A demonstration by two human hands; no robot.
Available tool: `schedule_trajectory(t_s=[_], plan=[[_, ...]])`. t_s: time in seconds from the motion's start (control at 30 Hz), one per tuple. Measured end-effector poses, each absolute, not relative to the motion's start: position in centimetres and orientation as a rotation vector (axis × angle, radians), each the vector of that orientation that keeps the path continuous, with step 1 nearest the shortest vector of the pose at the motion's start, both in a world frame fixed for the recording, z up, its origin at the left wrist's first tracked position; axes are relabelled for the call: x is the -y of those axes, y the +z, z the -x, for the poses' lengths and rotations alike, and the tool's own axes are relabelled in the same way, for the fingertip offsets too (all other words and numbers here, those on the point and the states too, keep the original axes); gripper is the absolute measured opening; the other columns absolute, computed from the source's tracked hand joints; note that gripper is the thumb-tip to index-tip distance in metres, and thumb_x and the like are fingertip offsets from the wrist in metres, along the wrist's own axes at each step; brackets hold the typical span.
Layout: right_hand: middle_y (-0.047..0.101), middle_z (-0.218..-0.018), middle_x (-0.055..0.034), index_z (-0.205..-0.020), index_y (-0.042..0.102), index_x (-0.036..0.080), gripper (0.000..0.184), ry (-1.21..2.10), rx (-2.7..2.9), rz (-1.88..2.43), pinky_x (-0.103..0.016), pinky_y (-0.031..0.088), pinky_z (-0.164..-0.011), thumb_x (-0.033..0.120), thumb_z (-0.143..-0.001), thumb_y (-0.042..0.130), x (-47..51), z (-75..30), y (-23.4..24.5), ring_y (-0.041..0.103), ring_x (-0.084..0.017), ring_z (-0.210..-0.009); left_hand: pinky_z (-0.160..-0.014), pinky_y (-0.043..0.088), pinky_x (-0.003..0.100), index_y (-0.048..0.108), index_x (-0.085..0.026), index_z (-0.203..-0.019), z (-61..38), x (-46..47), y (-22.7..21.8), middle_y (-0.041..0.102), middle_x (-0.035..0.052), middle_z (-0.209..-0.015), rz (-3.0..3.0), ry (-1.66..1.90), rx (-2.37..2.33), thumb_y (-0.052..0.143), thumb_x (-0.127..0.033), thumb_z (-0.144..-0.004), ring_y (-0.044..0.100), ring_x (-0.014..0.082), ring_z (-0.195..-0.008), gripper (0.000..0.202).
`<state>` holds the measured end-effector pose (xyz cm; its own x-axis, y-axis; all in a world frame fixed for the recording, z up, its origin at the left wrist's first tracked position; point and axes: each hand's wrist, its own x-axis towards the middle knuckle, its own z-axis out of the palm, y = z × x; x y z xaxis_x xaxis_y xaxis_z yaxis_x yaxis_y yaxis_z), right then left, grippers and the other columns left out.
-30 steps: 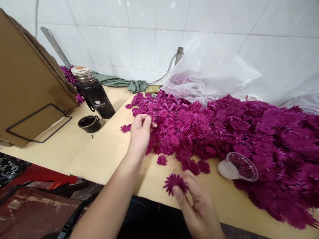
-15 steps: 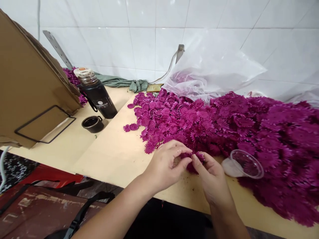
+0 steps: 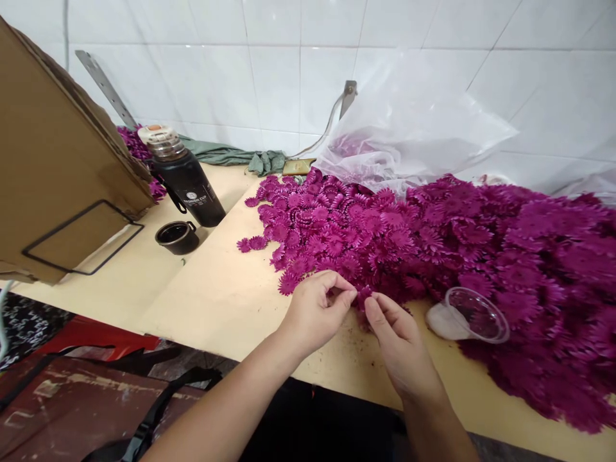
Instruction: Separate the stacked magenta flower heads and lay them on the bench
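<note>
Over the front edge of a heap of magenta artificial flower heads [image 3: 337, 234], my two hands are close together. My left hand [image 3: 317, 311] is closed in a pinch, thumb against forefinger; whatever lies between the tips is too small to make out. Just to its right, my right hand [image 3: 402, 333] pinches a small magenta flower piece [image 3: 366, 294] between thumb and fingers. Beside the right hand, a clear plastic cup [image 3: 498, 327] lies tilted against the heap with whitish stuff in it.
At the left stand a black thermos bottle [image 3: 199, 199], its dark cup [image 3: 178, 239] and a large cardboard box [image 3: 58, 141]. A clear plastic bag [image 3: 414, 141] rests on the heap by the tiled wall. Green cloth [image 3: 221, 154] lies along the back of the table [image 3: 216, 295].
My left hand has drawn slightly left and its fingertips have come apart from the right hand's. The flower piece now shows in the gap between them.
</note>
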<state>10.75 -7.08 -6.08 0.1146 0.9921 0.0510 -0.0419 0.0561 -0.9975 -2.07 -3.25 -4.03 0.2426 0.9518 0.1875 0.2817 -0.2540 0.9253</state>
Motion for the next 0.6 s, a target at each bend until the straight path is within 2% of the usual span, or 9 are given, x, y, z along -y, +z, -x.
schedule_trajectory(t_s=[0.17,0.4,0.5,0.6], plan=[[0.052,-0.067,0.0011,-0.071,0.055,0.020,0.022,1.059,1.252,1.179,-0.024,0.043,-0.060,0.039,-0.081,0.061,7.6,-9.7,-5.6,0.046,-0.013,-0.063,-0.062,0.041,0.027,0.052,-0.018,-0.067,1.8,2.7,-4.2,0.056,0.0008,-0.066,-1.647,1.294,-1.269,0.051,-0.020,-0.078,0.053,0.0149,-0.065,0.012],[0.047,-0.064,0.0017,-0.067,0.051,0.021,0.024,0.974,1.266,1.157,-0.023,0.040,-0.056,0.032,-0.088,0.052,9.0,-9.1,-4.6,0.045,-0.012,-0.060,-0.063,0.041,0.025,0.051,-0.019,-0.068,2.6,-0.3,-3.5,0.053,-0.0011,-0.066,-1.555,1.473,-1.265,0.051,-0.016,-0.079,0.051,0.0131,-0.065,0.012],[0.048,-0.068,0.0004,-0.068,0.055,0.020,0.023,0.893,1.343,1.165,-0.023,0.041,-0.059,0.028,-0.089,0.050,10.1,-9.5,-4.4,0.047,-0.013,-0.065,-0.061,0.040,0.024,0.046,-0.019,-0.066,4.4,-2.4,-3.0,0.048,-0.0032,-0.062,-1.255,1.668,-1.500,0.047,-0.012,-0.081,0.047,0.0120,-0.061,0.017],[0.054,-0.072,-0.0004,-0.076,0.062,0.021,0.015,0.913,1.267,1.149,-0.022,0.043,-0.061,0.028,-0.087,0.055,9.9,-10.2,-4.9,0.050,-0.013,-0.067,-0.066,0.044,0.027,0.051,-0.018,-0.075,5.2,-2.9,-3.0,0.053,-0.0015,-0.069,-1.401,1.587,-1.417,0.049,-0.011,-0.081,0.052,0.0128,-0.065,0.010]])
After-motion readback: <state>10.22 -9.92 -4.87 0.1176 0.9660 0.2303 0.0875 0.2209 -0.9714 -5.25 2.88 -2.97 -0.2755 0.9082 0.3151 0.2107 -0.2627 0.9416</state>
